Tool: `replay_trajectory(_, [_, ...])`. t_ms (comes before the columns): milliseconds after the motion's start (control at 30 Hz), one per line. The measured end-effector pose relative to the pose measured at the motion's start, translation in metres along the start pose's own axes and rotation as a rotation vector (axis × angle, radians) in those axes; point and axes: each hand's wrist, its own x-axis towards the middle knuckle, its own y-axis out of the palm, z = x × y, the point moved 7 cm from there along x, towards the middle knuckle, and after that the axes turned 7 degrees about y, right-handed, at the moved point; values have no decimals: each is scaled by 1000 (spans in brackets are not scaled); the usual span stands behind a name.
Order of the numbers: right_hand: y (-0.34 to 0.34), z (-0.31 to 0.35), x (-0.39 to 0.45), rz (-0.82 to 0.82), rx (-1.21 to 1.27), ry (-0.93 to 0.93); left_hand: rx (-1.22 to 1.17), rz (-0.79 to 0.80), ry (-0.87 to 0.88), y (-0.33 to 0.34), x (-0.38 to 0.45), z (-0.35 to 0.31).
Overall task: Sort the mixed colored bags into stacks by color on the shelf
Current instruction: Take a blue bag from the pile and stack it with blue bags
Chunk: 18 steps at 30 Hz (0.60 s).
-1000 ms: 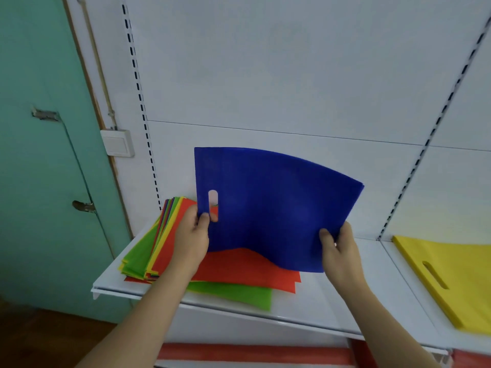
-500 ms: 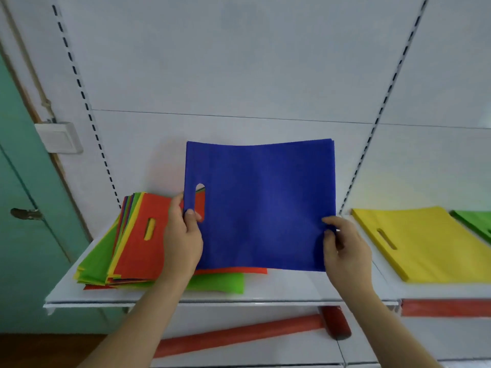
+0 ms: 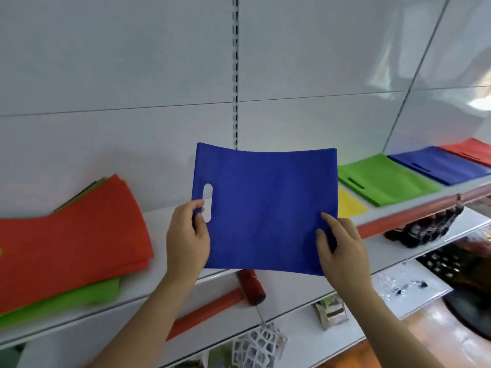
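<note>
I hold a blue bag [image 3: 263, 208] upright above the white shelf [image 3: 164, 216]. My left hand [image 3: 187, 241] pinches its left edge beside the handle slot. My right hand [image 3: 341, 248] pinches the lower right corner. The mixed stack [image 3: 69, 240], orange on top with green beneath, lies on the shelf at the left. To the right lie a yellow bag [image 3: 348, 204], mostly hidden behind the blue bag, a green stack [image 3: 385, 183], a blue stack [image 3: 438, 167] and an orange-red stack [image 3: 470, 151].
A red price rail [image 3: 212, 306] runs along the shelf's front edge. A lower shelf [image 3: 300, 333] carries small packets, a white mesh item [image 3: 257, 346] on a hook and dark goods [image 3: 425, 227] at the right. A white back panel stands behind the shelf.
I have carried the blue bag to the right, away from the mixed stack. The view swung right, bringing the green, blue and orange-red stacks into sight.
</note>
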Motion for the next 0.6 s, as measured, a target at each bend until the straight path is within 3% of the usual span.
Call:
replay_trajectory(300, [-144,-156,48,-83,-120,96,-67,93,66,189,-29,-136])
replay_trajectory(600, [-244,-300,64,-165,-218,283,-127,295,163,373,-48,-232])
